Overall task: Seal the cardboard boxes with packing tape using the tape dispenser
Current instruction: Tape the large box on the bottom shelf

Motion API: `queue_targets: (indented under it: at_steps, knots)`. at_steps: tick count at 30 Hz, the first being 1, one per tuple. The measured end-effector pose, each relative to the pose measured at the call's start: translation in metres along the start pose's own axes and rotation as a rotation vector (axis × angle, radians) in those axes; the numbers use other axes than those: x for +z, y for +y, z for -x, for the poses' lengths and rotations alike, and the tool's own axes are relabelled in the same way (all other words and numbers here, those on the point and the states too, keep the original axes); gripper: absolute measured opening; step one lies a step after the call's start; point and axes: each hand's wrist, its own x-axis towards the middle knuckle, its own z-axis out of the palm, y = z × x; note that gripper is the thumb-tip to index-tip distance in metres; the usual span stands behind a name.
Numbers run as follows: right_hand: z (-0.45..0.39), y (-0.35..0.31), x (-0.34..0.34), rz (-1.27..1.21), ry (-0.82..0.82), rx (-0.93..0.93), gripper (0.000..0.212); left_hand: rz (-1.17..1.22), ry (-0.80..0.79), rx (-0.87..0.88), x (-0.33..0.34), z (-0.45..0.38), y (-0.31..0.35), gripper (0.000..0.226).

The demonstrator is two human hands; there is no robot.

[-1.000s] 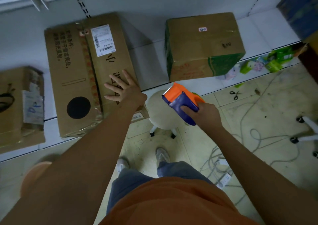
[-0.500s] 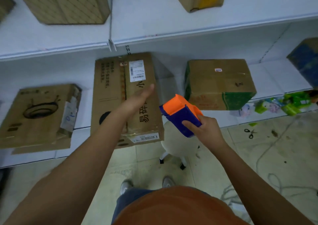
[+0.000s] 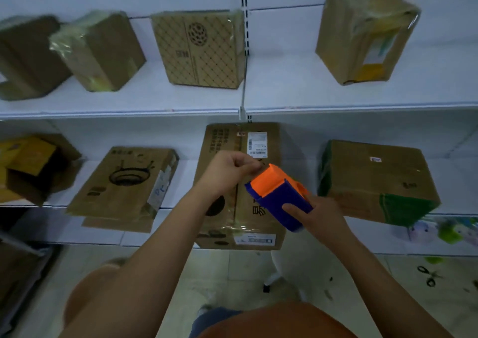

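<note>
White shelves (image 3: 310, 97) fill my view, two levels carrying cardboard boxes. On the lower shelf, straight ahead at twelve o'clock, lies a long box (image 3: 227, 141) with a white label near its far end and clear tape across its near end. A box with green print (image 3: 375, 182) sits at two o'clock; a flat box with a round drawing (image 3: 124, 182) sits at ten o'clock. My right hand (image 3: 318, 216) grips the blue body of the tape dispenser (image 3: 279, 195), held in the air above the long box, orange end pointing away. My left hand (image 3: 227, 169) has its fingers curled, pinching at that orange end; what they pinch is too small to tell. Scissors (image 3: 428, 275) lie on the floor at four o'clock.
</note>
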Motion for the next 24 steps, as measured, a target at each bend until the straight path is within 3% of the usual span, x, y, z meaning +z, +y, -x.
queue_targets:
  at_steps: [3,8,12,14,18,21,24]
  knots:
    - [-0.007,-0.007,-0.002,0.081,-0.087,-0.034,0.073,-0.059,0.116,0.014,-0.002,0.008,-0.001,0.012]
    - [-0.005,-0.013,-0.008,0.176,-0.158,-0.022,0.068,-0.058,0.198,-0.029,-0.005,0.017,-0.009,0.017]
    - [0.004,-0.002,-0.012,0.175,-0.176,0.060,0.053,-0.010,0.382,-0.019,-0.038,0.022,0.002,0.018]
    - [0.009,0.005,-0.013,0.078,-0.177,0.131,0.044,-0.052,0.372,0.022,-0.048,0.027,0.010,0.015]
    - [0.007,0.006,-0.005,-0.031,-0.166,0.207,0.047,-0.211,0.310,0.077,-0.022,0.039,0.024,0.014]
    - [0.003,-0.002,0.003,-0.096,-0.163,0.222,0.041,-0.291,0.417,0.186,-0.002,0.046,0.027,0.010]
    - [0.001,-0.008,0.006,-0.232,-0.172,0.276,0.035,-0.510,0.480,0.412,0.012,0.051,0.019,0.012]
